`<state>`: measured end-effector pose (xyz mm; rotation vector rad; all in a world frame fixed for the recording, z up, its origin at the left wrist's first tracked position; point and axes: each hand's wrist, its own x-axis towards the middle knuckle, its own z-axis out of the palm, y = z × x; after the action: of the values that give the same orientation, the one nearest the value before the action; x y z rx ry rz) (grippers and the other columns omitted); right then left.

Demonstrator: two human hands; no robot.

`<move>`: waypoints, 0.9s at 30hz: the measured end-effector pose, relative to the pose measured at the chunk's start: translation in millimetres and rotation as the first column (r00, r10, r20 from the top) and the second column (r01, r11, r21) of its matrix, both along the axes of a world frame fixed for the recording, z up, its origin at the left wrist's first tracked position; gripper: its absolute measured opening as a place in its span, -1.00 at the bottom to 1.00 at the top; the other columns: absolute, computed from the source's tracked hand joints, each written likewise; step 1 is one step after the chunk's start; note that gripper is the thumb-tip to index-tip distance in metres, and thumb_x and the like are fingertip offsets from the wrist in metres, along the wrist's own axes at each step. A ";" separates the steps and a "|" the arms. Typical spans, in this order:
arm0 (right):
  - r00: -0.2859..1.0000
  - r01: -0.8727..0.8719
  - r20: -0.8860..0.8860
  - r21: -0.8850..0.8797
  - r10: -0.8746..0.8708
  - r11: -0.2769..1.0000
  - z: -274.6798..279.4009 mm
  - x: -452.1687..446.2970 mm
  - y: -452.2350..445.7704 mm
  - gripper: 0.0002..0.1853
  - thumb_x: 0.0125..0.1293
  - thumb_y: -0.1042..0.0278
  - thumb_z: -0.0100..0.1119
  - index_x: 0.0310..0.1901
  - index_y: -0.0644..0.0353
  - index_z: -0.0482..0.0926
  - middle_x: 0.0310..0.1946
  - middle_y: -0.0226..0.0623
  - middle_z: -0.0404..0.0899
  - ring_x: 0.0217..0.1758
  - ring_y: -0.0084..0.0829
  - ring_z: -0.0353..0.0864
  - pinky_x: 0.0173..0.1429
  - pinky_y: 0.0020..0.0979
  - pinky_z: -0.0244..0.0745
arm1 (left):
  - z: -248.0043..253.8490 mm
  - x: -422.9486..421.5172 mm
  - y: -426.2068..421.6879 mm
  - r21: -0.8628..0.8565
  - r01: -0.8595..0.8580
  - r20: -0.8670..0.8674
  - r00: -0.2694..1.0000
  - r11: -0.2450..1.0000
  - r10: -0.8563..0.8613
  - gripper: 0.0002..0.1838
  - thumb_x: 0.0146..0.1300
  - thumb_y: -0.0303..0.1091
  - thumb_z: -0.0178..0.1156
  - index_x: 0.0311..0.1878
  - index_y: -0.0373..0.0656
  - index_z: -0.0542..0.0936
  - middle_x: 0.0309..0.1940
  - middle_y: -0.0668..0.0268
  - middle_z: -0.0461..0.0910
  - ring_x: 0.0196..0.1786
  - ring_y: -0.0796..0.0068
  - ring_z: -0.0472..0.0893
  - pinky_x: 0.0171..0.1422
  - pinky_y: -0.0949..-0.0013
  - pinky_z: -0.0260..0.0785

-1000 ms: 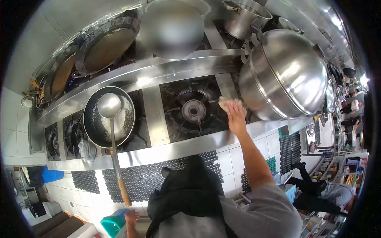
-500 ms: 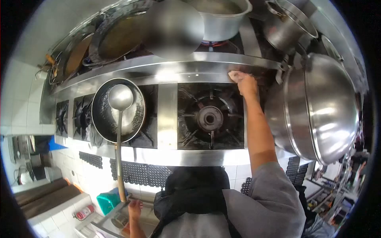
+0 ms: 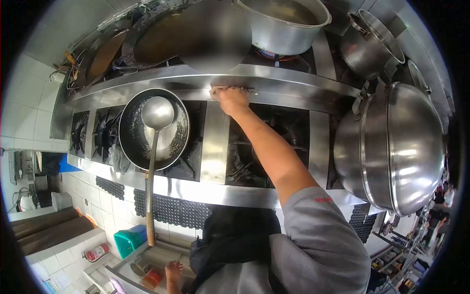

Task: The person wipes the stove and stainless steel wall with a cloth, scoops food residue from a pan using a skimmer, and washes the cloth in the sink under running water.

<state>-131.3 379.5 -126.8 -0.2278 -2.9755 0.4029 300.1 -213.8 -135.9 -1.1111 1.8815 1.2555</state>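
My right hand (image 3: 233, 100) reaches forward over the stove and is closed on a crumpled cloth (image 3: 216, 91), pressing it to the upright steel panel (image 3: 186, 95) behind the front burners. Beneath that forearm is a black burner grate (image 3: 289, 132). Low by my side, my left hand (image 3: 173, 269) hangs with nothing in it, its fingers loosely apart. A dark frying pan (image 3: 128, 139) sits on the burner to the left. In it rests a steel ladle (image 3: 157, 112), whose long wooden-ended handle sticks out over the stove's front edge.
Large steel bowls or pots (image 3: 416, 147) stand at the right. A big pot (image 3: 289, 36) is over a lit flame at the back, beside wide dark pans (image 3: 164, 41). A grey rag (image 3: 117, 158) lies at the front edge. Below are a green bin (image 3: 128, 242) and a fire extinguisher (image 3: 96, 252).
My right hand has slid left along the steel panel with the cloth, from beyond the right burner to the strip between burners. My left hand has dropped slightly lower.
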 end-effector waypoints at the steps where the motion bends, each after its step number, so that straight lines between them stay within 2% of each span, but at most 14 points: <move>1: 1.000 -0.009 0.016 -0.014 0.009 1.000 -3.0 -1.1 -2.6 -0.72 0.13 0.41 0.03 -0.10 -0.02 0.58 -0.29 -0.17 0.65 -0.21 -0.10 0.65 -0.12 -0.12 0.52 | 2.7 -10.4 8.5 -0.111 0.094 -0.008 0.995 0.989 -0.096 -0.84 0.26 -0.36 0.13 -0.24 -0.27 0.51 -0.49 0.22 0.58 -0.46 0.50 0.59 -0.51 0.46 0.34; 5: 0.986 -0.093 0.137 0.006 0.092 0.996 -12.0 19.2 -19.8 -0.76 0.17 0.36 0.02 -0.14 -0.05 0.61 -0.27 -0.22 0.64 -0.13 -0.13 0.62 -0.11 -0.16 0.52 | -13.1 -31.2 4.9 -0.079 0.119 -0.064 0.990 0.990 -0.124 -0.81 0.27 -0.36 0.13 -0.22 -0.33 0.51 -0.48 0.22 0.59 -0.45 0.50 0.59 -0.47 0.46 0.39; 7: 0.987 -0.113 -0.102 0.116 0.125 0.987 -8.0 52.3 -49.0 -0.79 0.18 0.29 0.04 -0.19 -0.01 0.63 -0.24 -0.23 0.64 -0.04 -0.18 0.57 -0.05 -0.19 0.50 | -29.3 -39.2 -10.4 0.011 0.187 -0.097 0.978 0.982 -0.186 -0.81 0.29 -0.35 0.12 -0.20 -0.31 0.50 -0.48 0.23 0.60 -0.46 0.50 0.59 -0.47 0.45 0.40; 9: 0.983 -0.165 -0.049 0.212 0.179 0.963 6.1 81.2 -76.9 -0.76 0.22 0.22 -0.01 -0.20 0.02 0.62 -0.15 -0.19 0.61 -0.04 -0.18 0.55 0.11 -0.01 0.35 | -42.4 -49.0 -25.4 0.023 0.208 -0.150 0.968 0.978 -0.202 -0.82 0.29 -0.35 0.12 -0.20 -0.28 0.50 -0.49 0.23 0.59 -0.47 0.49 0.58 -0.48 0.44 0.40; 11: 0.981 -0.189 0.063 0.158 0.181 0.969 -18.9 104.1 -107.3 -0.74 0.23 0.21 -0.04 -0.17 0.09 0.58 -0.04 -0.17 0.57 -0.03 -0.19 0.54 0.09 -0.06 0.37 | -50.5 -57.3 -44.5 0.039 0.233 -0.197 0.955 0.972 -0.221 -0.83 0.29 -0.34 0.11 -0.20 -0.26 0.49 -0.50 0.23 0.59 -0.48 0.49 0.58 -0.49 0.44 0.39; 14: 0.971 -0.205 -0.079 0.227 0.228 0.952 -62.7 153.4 -141.7 -0.71 0.23 0.28 -0.07 -0.06 0.14 0.51 0.01 -0.10 0.50 0.02 -0.09 0.52 0.10 -0.09 0.40 | -63.1 -74.5 -75.9 0.054 0.236 -0.119 0.966 0.970 -0.228 -0.83 0.27 -0.32 0.13 -0.22 -0.23 0.49 -0.48 0.22 0.57 -0.49 0.46 0.57 -0.51 0.44 0.38; 17: 0.981 -0.193 0.032 0.120 0.190 0.974 -14.1 221.1 -186.3 -0.64 0.17 0.39 -0.02 0.04 0.09 0.48 0.01 -0.08 0.48 0.04 -0.04 0.49 0.15 -0.17 0.38 | -111.0 -69.8 -131.8 0.075 0.124 -0.025 0.992 0.990 -0.122 -0.79 0.26 -0.27 0.13 -0.23 -0.24 0.48 -0.45 0.19 0.57 -0.49 0.41 0.58 -0.52 0.41 0.38; 20: 0.956 -0.264 -0.111 0.068 0.270 0.962 -9.7 276.4 -193.2 -0.60 0.08 0.44 0.09 0.02 -0.05 0.53 0.01 -0.27 0.51 0.04 -0.11 0.53 0.10 -0.14 0.46 | -148.1 -73.4 -177.7 0.065 0.543 -0.275 0.816 0.837 -0.508 -0.79 0.26 -0.25 0.09 -0.25 -0.23 0.47 -0.46 0.18 0.56 -0.52 0.37 0.57 -0.54 0.37 0.37; 21: 0.941 -0.272 -0.183 0.089 0.284 0.958 -5.0 295.2 -185.6 -0.59 0.06 0.44 0.13 0.00 -0.10 0.55 0.02 -0.35 0.52 0.01 -0.16 0.56 0.06 -0.14 0.50 | -141.1 -80.0 -177.9 0.202 0.283 -0.121 0.957 0.937 -0.263 -0.79 0.26 -0.25 0.07 -0.24 -0.23 0.47 -0.47 0.19 0.56 -0.54 0.37 0.56 -0.55 0.37 0.35; 22: 0.975 -0.177 -0.128 0.045 0.181 0.983 -5.8 313.9 -174.5 -0.61 0.08 0.41 0.14 0.00 -0.14 0.54 0.00 -0.39 0.52 0.09 -0.19 0.50 0.10 -0.15 0.48 | -139.8 -85.1 -180.8 0.286 -0.020 0.072 0.997 0.958 -0.001 -0.79 0.26 -0.26 0.05 -0.23 -0.23 0.46 -0.48 0.19 0.55 -0.56 0.38 0.54 -0.57 0.36 0.33; 24: 0.998 0.023 0.061 0.023 -0.025 0.999 -8.7 352.2 -137.1 -0.68 0.14 0.37 0.13 -0.04 -0.16 0.56 -0.03 -0.46 0.53 0.10 -0.22 0.49 0.05 -0.23 0.53 | -140.1 -95.5 -184.9 0.225 0.011 0.060 0.998 0.974 -0.025 -0.77 0.25 -0.25 0.04 -0.23 -0.24 0.45 -0.49 0.21 0.53 -0.58 0.39 0.52 -0.59 0.37 0.30; 25: 0.837 0.352 0.454 -0.015 -0.307 0.936 12.2 363.9 -122.8 -0.73 0.18 0.36 0.11 -0.06 -0.13 0.56 -0.04 -0.44 0.55 0.01 -0.23 0.55 -0.04 -0.25 0.57 | -139.6 -100.5 -187.6 0.155 0.043 0.050 0.997 0.987 -0.051 -0.76 0.25 -0.24 0.03 -0.23 -0.25 0.45 -0.49 0.22 0.52 -0.59 0.41 0.49 -0.62 0.38 0.27; 26: 0.970 0.206 -0.161 0.125 -0.185 0.971 -31.5 393.7 -84.5 -0.73 0.23 0.33 0.08 -0.02 -0.12 0.53 -0.01 -0.37 0.56 -0.07 -0.20 0.58 -0.09 -0.22 0.57 | -137.9 -105.8 -187.8 0.162 0.048 0.048 0.997 0.986 -0.056 -0.76 0.25 -0.24 0.03 -0.23 -0.25 0.45 -0.49 0.22 0.52 -0.59 0.41 0.49 -0.62 0.38 0.27; 27: 0.942 0.332 -0.023 0.186 -0.333 0.925 -40.9 415.4 -54.5 -0.70 0.26 0.32 0.04 0.03 -0.10 0.51 0.05 -0.26 0.52 0.01 -0.15 0.54 0.00 -0.21 0.53 | -134.7 -109.6 -189.0 0.165 0.084 -0.004 0.996 0.983 -0.084 -0.74 0.25 -0.22 0.03 -0.24 -0.26 0.45 -0.50 0.22 0.52 -0.60 0.40 0.49 -0.62 0.38 0.28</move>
<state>284.0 325.0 -167.6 -0.7011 -2.8774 0.0806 190.5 -402.9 -270.6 -0.9362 1.7674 1.3348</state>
